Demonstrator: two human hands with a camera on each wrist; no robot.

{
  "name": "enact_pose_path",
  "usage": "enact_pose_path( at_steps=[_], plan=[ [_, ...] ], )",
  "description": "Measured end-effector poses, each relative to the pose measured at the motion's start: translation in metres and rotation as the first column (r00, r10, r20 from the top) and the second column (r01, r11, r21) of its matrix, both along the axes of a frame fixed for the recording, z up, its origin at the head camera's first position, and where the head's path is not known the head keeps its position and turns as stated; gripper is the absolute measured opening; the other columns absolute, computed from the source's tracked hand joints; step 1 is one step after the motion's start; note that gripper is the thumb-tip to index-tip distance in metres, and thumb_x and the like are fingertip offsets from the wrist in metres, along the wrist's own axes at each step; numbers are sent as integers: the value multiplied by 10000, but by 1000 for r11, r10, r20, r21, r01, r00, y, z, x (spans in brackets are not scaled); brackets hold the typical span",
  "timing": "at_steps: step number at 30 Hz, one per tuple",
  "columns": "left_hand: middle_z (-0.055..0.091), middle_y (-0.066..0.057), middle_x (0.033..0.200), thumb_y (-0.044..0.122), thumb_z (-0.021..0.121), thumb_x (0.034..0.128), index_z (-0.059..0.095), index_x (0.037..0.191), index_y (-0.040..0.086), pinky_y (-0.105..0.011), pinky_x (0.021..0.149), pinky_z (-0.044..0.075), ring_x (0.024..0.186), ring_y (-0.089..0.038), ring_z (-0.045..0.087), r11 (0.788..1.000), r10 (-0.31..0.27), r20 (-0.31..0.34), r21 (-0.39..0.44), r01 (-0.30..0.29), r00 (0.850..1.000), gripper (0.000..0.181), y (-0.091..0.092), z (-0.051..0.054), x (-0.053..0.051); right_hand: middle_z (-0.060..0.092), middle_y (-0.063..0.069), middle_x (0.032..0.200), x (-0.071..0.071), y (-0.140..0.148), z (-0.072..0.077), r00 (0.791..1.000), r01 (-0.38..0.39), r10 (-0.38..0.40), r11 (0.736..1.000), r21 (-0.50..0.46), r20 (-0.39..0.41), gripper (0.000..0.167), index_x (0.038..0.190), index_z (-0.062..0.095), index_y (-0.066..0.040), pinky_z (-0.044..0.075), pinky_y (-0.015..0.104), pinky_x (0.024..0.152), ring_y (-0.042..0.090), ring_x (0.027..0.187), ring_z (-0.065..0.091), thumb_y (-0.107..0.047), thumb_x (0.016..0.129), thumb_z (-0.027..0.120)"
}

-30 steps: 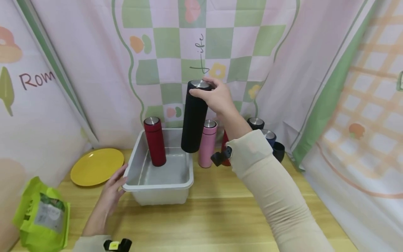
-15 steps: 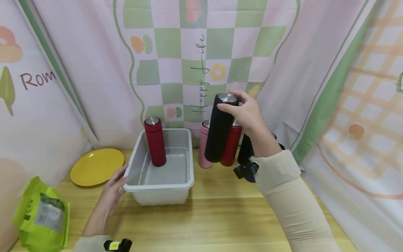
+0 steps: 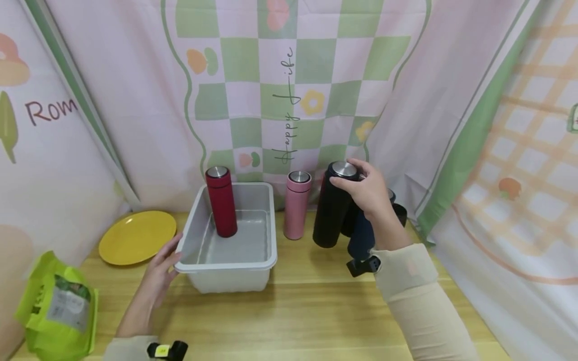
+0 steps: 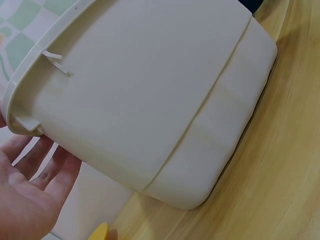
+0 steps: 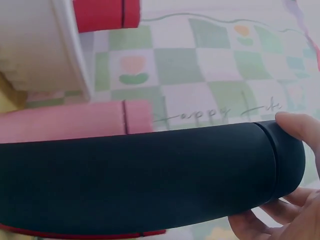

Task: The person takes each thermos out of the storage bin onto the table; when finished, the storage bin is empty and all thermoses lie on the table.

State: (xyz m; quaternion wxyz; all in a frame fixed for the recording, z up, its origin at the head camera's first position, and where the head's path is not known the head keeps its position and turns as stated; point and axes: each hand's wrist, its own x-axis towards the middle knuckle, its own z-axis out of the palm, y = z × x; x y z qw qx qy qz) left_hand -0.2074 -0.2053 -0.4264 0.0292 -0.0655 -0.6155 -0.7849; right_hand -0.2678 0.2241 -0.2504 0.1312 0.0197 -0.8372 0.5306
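A tall black thermos (image 3: pixel 332 215) with a steel-topped lid leans slightly at the right; my right hand (image 3: pixel 368 190) grips it round the lid. In the right wrist view, thumb and fingers of the right hand (image 5: pixel 295 200) lie on opposite sides of the black thermos (image 5: pixel 140 180). I cannot tell whether its base touches the table. At the left, my left hand (image 3: pixel 160 271) holds the rim of a grey plastic tub (image 3: pixel 226 265), with several fingers under the rim in the left wrist view. Inside the tub a dark red thermos (image 3: pixel 222 205) stands upright.
A pink thermos (image 3: pixel 295 208) stands between tub and black thermos. Behind the right hand are a dark blue thermos (image 3: pixel 362 238), mostly hidden, and a black cup (image 3: pixel 400 213). A red thermos (image 5: pixel 107 15) shows in the right wrist view. Left lie a yellow plate (image 3: pixel 137 238) and a green packet (image 3: pixel 63 306).
My right hand has carried the black thermos from beside the tub's right side to the right and down, past the pink thermos. The left hand stays at the tub rim.
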Motion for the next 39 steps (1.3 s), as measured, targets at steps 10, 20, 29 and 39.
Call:
enact_pose_path(
  at_steps=[10, 20, 29, 39],
  plan=[
    [496, 220, 1263, 112, 466, 1033, 459, 1466, 217, -226, 889, 445, 1130, -54, 447, 1000, 1, 4, -28, -1, 1000, 445, -1, -1, 0, 326, 156, 1516, -4, 10, -32, 994, 94, -98, 992, 84, 50, 758, 1481, 423, -111, 374, 511, 1020, 371, 1304, 367, -316, 840, 772],
    [487, 218, 1267, 115, 466, 1034, 452, 1470, 209, -217, 888, 443, 1130, -44, 447, 1000, -1, 7, -27, 1, 1000, 447, -1, 0, 0, 403, 148, 1481, -13, 13, -54, 986, 143, -151, 984, 109, 68, 750, 1474, 434, -113, 398, 506, 994, 380, 1249, 427, -303, 833, 776],
    [487, 227, 1266, 127, 470, 1035, 412, 1496, 180, -213, 891, 442, 1133, -37, 446, 999, 5, 17, -36, -4, 1000, 467, -1, 0, 0, 398, 141, 1488, -16, 12, -62, 984, 150, -160, 982, 116, 83, 763, 1478, 430, -116, 386, 511, 1005, 379, 1263, 418, -307, 828, 779],
    [496, 230, 1260, 120, 470, 1034, 438, 1481, 193, -210, 888, 444, 1134, -31, 450, 1000, 4, 7, -27, -4, 1000, 454, -1, 0, 0, 363, 134, 1510, -16, 12, -64, 982, 143, -156, 982, 125, 105, 764, 1483, 424, -134, 390, 527, 1001, 386, 1276, 406, -323, 830, 775]
  ],
)
